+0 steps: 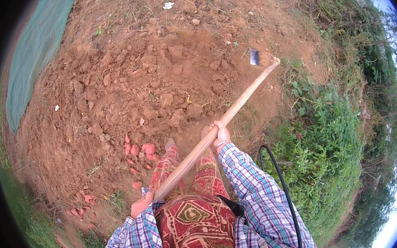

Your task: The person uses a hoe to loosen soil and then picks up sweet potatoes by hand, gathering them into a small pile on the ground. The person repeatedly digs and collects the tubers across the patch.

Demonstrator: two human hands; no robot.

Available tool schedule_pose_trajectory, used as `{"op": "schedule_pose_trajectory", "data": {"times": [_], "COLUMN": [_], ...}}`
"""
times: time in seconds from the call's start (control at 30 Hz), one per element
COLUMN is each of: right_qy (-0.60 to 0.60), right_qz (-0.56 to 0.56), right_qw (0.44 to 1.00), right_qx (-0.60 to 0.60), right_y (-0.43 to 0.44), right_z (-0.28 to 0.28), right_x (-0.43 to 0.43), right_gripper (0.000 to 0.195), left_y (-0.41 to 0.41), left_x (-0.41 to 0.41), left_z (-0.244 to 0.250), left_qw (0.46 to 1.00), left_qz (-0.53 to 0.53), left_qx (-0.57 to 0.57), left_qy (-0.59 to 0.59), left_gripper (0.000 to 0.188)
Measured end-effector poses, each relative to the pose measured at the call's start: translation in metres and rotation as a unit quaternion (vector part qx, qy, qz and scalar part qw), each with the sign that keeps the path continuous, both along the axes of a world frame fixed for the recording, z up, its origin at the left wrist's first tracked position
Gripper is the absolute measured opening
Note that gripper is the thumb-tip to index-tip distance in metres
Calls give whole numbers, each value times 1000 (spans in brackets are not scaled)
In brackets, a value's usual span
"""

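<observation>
A long wooden-handled hoe (pixel 239 103) runs diagonally from my waist to the upper right, its metal blade (pixel 254 57) above the soil. My right hand (pixel 222 133) is closed around the middle of the handle. Near the handle's lower end, my left hand (pixel 142 203) is closed on the wood beside my hip. Several reddish sweet potatoes (pixel 148 148) lie on the ground left of my feet. A further group of reddish tubers (pixel 78 212) rests farther to the lower left.
Loose, cloddy brown soil (pixel 152 71) spreads before my feet. A green net (pixel 35 56) lies at the upper left. Leafy green plants (pixel 319 149) grow close on my right, with taller brush beyond. A black cable or strap (pixel 284 183) arches beside my right sleeve.
</observation>
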State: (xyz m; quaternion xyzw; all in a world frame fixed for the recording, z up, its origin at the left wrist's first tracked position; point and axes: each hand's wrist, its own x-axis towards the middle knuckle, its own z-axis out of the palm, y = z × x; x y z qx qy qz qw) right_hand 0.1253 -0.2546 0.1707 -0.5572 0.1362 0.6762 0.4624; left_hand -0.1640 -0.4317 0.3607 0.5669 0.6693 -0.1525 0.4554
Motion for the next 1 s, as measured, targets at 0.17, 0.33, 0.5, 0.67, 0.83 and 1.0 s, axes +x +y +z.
{"op": "schedule_pose_trajectory", "data": {"times": [0.17, 0.33, 0.5, 0.67, 0.83, 1.0], "right_qy": [16, -14, 49, 70, 65, 24], "right_qz": [-26, -56, -4, -97, -114, -114], "right_qw": [999, 986, 955, 949, 957, 990], "right_qx": [-35, -158, -291, -290, -260, -73], "right_y": [-29, -97, -150, -156, -131, -102], "right_z": [-24, 17, -26, -14, -6, -22], "right_x": [-1, -69, -80, -70, -48, 24], "right_gripper": [18, 27, 29, 31, 26, 19], "left_y": [37, 58, 103, 116, 102, 82], "left_x": [-15, -85, -75, -69, -60, -6], "left_z": [47, 92, 127, 95, 91, 59], "left_qw": [994, 969, 971, 961, 977, 987], "left_qz": [-4, -71, -79, -121, -95, -137], "left_qx": [-66, -206, -208, -241, -162, -45], "left_qy": [-90, -119, -83, -64, -102, -71], "left_gripper": [38, 46, 48, 50, 46, 42]}}
